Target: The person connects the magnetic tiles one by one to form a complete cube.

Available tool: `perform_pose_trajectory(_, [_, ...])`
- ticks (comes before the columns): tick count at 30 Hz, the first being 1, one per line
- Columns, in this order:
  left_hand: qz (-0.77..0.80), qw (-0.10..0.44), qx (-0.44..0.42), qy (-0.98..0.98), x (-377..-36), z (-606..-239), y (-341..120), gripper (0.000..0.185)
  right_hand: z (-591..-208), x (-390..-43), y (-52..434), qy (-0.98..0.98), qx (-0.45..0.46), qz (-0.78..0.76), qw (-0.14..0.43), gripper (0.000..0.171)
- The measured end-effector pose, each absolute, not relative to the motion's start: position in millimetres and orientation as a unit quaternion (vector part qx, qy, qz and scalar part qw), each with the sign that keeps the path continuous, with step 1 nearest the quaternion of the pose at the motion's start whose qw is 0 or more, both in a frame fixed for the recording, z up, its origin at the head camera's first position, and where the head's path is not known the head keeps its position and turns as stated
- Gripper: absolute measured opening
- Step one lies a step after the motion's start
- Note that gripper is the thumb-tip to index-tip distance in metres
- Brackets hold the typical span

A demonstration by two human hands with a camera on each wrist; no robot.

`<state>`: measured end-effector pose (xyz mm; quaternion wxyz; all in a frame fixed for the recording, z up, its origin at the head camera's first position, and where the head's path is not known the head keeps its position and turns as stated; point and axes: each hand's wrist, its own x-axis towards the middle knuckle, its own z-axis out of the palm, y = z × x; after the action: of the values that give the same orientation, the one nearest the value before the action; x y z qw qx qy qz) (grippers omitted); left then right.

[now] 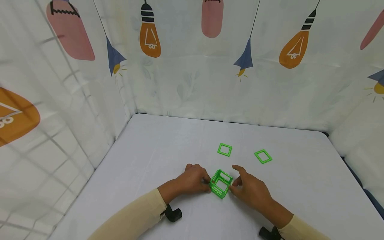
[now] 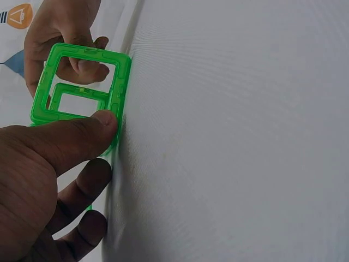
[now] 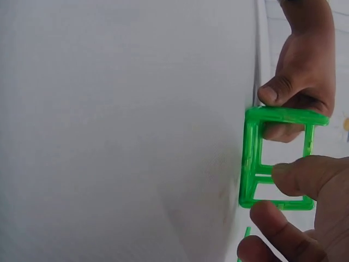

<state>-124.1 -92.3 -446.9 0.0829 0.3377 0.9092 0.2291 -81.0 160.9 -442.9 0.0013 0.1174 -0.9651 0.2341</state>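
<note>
While both hands crowd it, the green cube (image 1: 221, 187) stands near the front of the white table (image 1: 156, 146), its lower edges partly hidden by fingers. The cube is open on top, with nothing seen inside. The left hand (image 1: 193, 180) pinches its left wall with the thumb. The right hand (image 1: 250, 190) pinches its right side, with the first finger lifted. Two flat green squares lie behind the cube: one (image 1: 224, 149) close, one (image 1: 263, 156) off to the right. No writing shows anywhere.
</note>
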Motion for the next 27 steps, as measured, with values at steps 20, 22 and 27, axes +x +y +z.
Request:
perform_pose_trajectory(20, [0.223,0.077,0.340,0.910,-122,-445,-91,0.022,-443,-71,152,-0.967,0.133,0.217,-0.026,0.110])
perform_pose_trajectory(22, [0.220,0.076,0.339,0.911,-122,-445,-91,0.023,-445,-72,151,-0.968,0.133,0.214,-0.023,0.111])
perform_pose_trajectory(27, [0.216,0.076,0.338,0.913,-121,-444,-91,0.024,-447,-73,150,-0.968,0.133,0.210,-0.019,0.113])
